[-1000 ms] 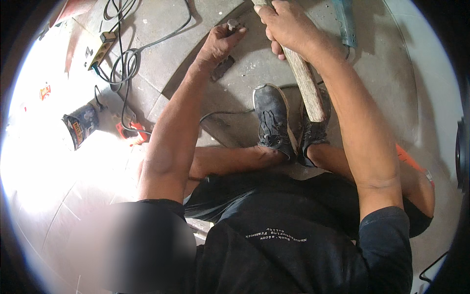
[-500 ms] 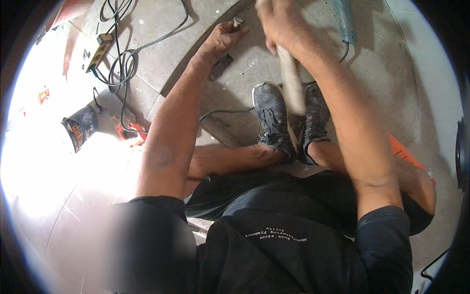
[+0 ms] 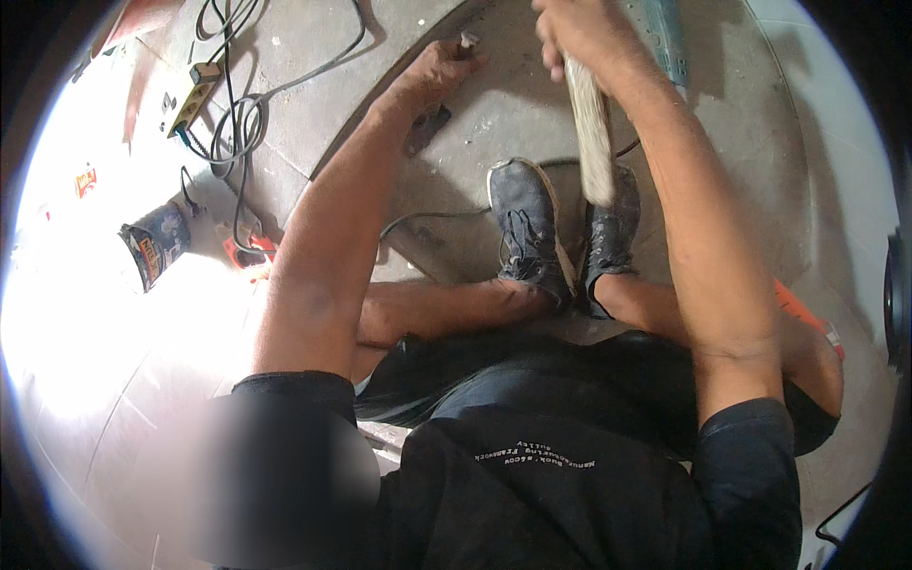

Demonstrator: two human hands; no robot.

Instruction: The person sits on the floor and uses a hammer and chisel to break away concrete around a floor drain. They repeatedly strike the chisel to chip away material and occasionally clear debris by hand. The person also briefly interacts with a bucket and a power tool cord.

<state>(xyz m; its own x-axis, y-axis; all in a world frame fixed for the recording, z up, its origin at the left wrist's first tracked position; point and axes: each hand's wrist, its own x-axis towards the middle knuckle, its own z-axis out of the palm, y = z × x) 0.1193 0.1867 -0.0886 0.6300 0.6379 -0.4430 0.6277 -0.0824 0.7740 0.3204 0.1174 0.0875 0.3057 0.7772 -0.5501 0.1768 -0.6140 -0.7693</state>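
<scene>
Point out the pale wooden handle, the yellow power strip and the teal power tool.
Pale wooden handle [image 3: 591,133]: head view, middle of its shaft.
Yellow power strip [image 3: 194,102]: head view, its socket face.
Teal power tool [image 3: 668,43]: head view, its visible casing.

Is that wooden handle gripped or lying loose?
Gripped: the right hand is closed around the wooden handle, whose bare end sticks out toward the shoes.

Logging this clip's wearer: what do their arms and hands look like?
The left hand and right hand are bare, without gloves, and no watch or bracelet shows. Both forearms are uncovered; short black sleeves end above the elbows.
</scene>
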